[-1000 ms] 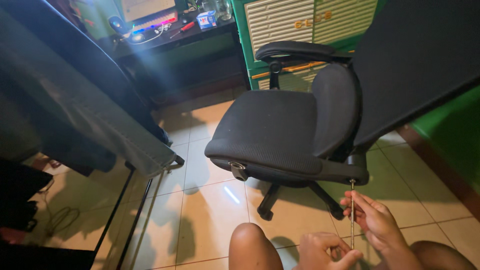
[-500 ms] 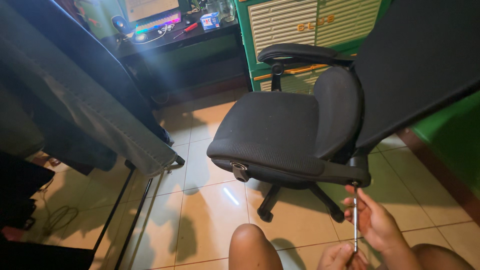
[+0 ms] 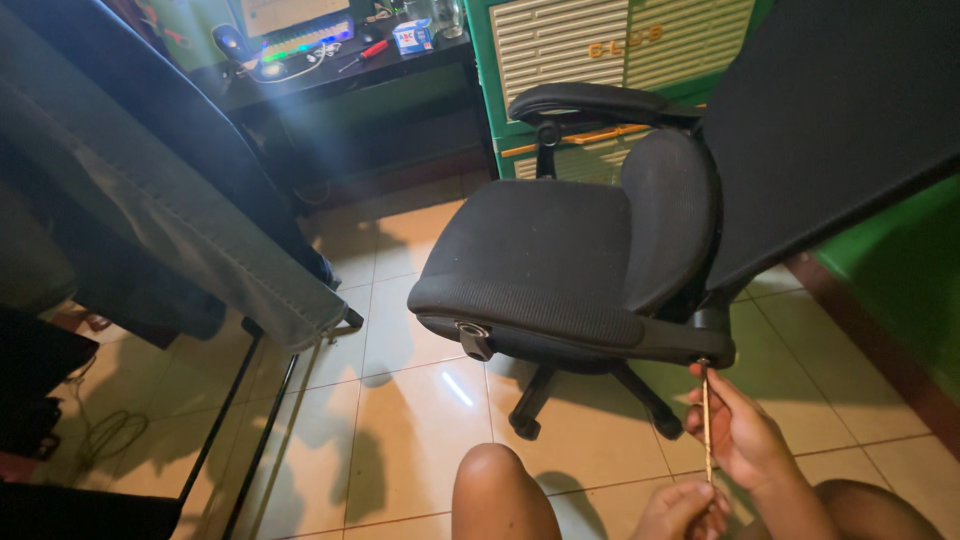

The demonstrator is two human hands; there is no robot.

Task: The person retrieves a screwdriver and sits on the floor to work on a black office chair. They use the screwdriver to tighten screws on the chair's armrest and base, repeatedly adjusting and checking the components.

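While the right hand [image 3: 745, 435] closes its fingers round the upper part of a thin metal rod [image 3: 707, 420], the left hand [image 3: 685, 510] grips the rod's lower end at the bottom edge of the view. Rod: upright, slender, its top touching the underside of the chair frame [image 3: 700, 345] at the rear right corner of the seat. Office chair [image 3: 560, 260]: black mesh, 1 armrest [image 3: 590, 100] visible, wheeled base on the tiled floor [image 3: 400, 420]. Bare knee [image 3: 495, 490]: just left of the hands. Dark desk [image 3: 340, 75]: behind the chair, carrying a lit keyboard and a small box. Dark garments [image 3: 150, 200]: hung on a rack at left. Green cabinet [image 3: 600, 50]: slatted front, behind the armrest.
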